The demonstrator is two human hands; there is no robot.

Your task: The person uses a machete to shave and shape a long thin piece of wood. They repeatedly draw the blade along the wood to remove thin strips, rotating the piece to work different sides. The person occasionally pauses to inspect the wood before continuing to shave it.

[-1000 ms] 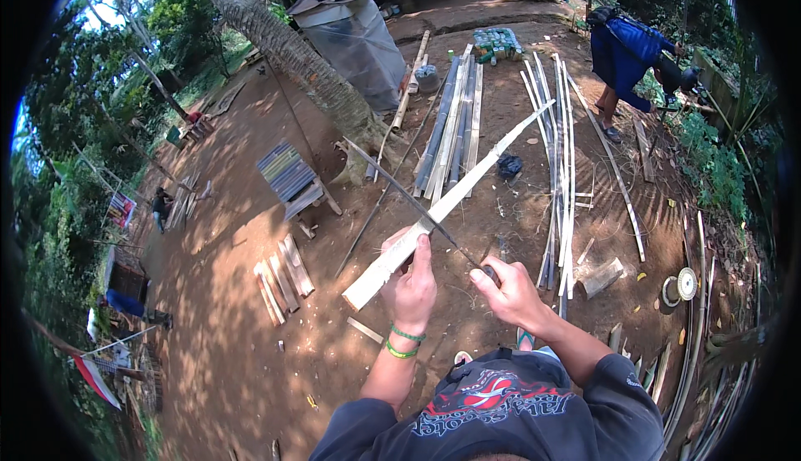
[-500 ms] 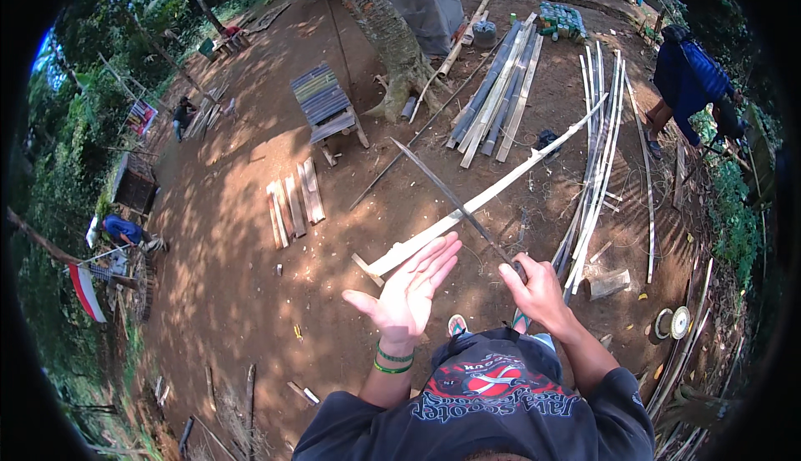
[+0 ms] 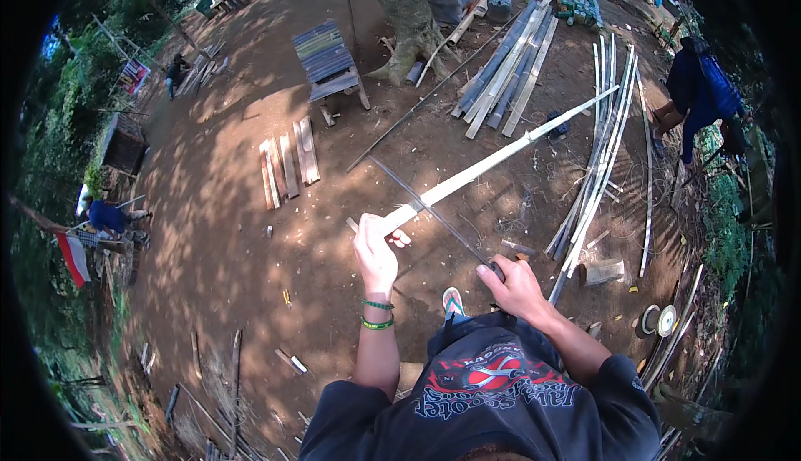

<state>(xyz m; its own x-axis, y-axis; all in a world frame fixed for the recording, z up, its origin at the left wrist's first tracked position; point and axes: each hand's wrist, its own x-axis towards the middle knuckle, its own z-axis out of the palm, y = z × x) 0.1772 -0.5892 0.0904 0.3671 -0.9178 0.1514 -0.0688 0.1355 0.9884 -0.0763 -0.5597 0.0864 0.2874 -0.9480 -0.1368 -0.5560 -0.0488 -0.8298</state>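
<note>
My left hand is closed around the near end of a long pale bamboo strip, which stretches away to the far right. In my right hand is the dark handle of a machete. Its long thin blade points to the far left and crosses the strip just beyond my left hand. Whether the blade touches the strip I cannot tell.
Several split bamboo lengths lie to the right, beside a short log and a spool. More slats lie ahead, near a tree and a low slatted bench. A person in blue stands at right.
My left hand, open and palm up before, has closed around the strip's near end. The strip's near end is raised. The machete stays in my right hand, its tip slightly lower and farther left.
</note>
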